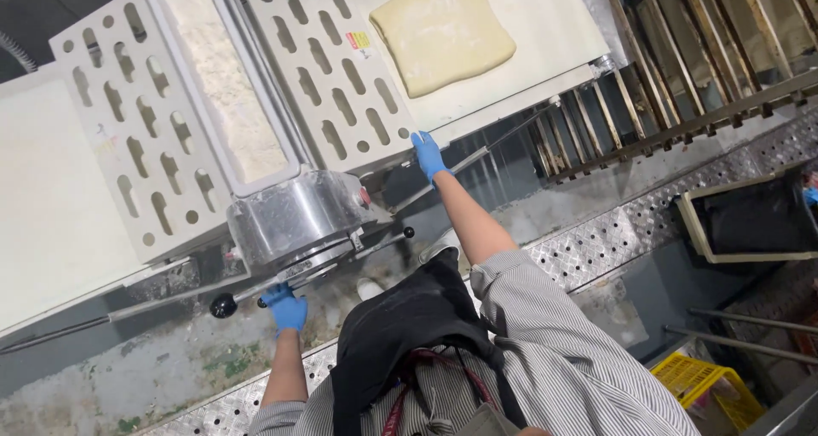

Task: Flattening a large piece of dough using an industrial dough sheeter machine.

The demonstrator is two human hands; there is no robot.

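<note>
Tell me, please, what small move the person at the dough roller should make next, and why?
Probably push the lever that the left hand grips, so the belt carries the dough towards the rollers. The dough slab lies flat on the belt, clear of the slotted guard. The right hand is at the belt's edge, away from the dough.

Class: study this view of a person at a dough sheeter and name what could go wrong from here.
1. The right hand rests at the slotted guard's edge; fingers might get pinched.
2. The left hand grips the lever while the dough slab lies on the belt; a careless pull could misfeed it.
</note>
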